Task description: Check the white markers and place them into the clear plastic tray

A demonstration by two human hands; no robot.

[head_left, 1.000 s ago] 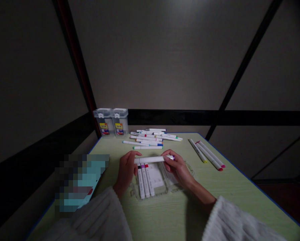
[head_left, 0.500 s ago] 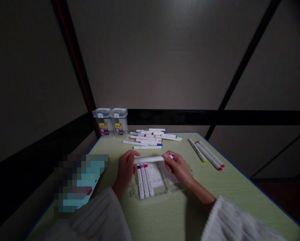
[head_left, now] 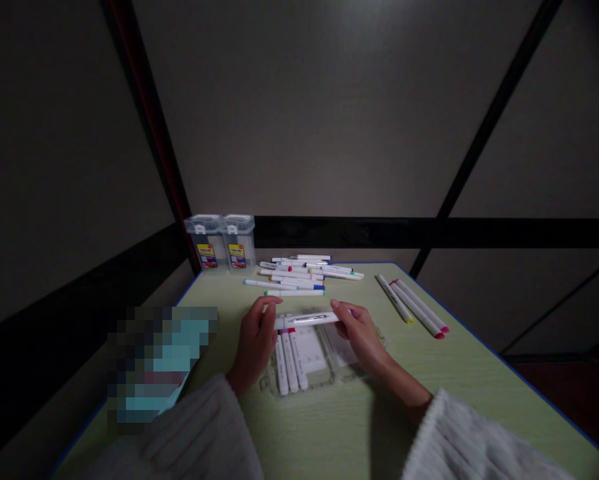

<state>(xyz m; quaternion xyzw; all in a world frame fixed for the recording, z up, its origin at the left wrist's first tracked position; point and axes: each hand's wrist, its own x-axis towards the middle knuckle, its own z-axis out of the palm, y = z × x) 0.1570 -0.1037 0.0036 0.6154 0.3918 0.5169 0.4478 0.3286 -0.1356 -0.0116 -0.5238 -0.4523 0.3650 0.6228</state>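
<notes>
Both hands hold one white marker point(head_left: 307, 319) crosswise above an open clear plastic case point(head_left: 324, 363). My left hand point(head_left: 253, 343) pinches its left end. My right hand point(head_left: 362, 333) grips its right end, where a purple cap shows. Inside the case lie three markers point(head_left: 289, 357) side by side, with black, pink and red caps pointing away from me. Both sleeves are thick white knit.
A pile of several white markers point(head_left: 299, 275) lies further back on the pale green table point(head_left: 329, 427). Three more markers point(head_left: 414, 307) lie to the right. Two clear lidded boxes point(head_left: 223, 241) stand at the back left. A blurred object point(head_left: 162, 363) sits at the left edge.
The held marker has turned slightly in my fingers and sits a little lower over the case. My left fingers have shifted along its left end.
</notes>
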